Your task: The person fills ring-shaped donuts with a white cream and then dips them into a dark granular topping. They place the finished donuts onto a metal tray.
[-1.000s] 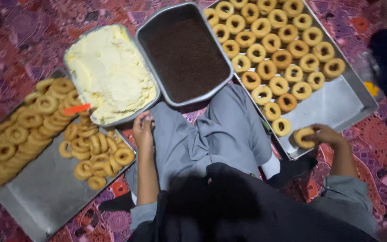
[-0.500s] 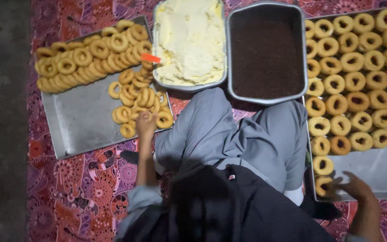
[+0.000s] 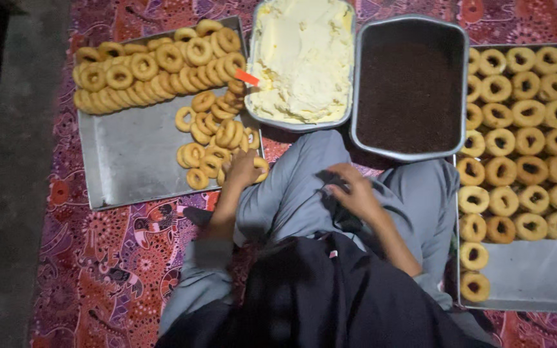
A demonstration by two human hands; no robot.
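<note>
Left hand: the left hand (image 3: 243, 169) curls around a plain doughnut (image 3: 260, 169) at the left tray's (image 3: 136, 167) 5 o'clock corner
Right hand: the right hand (image 3: 354, 191) rests loosely open on the grey-trousered lap (image 3: 291, 193), holding nothing

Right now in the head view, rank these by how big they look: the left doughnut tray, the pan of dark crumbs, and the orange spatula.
1. Left doughnut tray, largest.
2. Pan of dark crumbs.
3. Orange spatula, smallest by far.

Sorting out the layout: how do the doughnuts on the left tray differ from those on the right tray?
The left tray holds doughnuts overlapped on edge and piled loosely, with much metal bare. The right tray holds doughnuts lying flat in separate, neat rows, filling most of it. Both are golden rings on metal trays.
</note>
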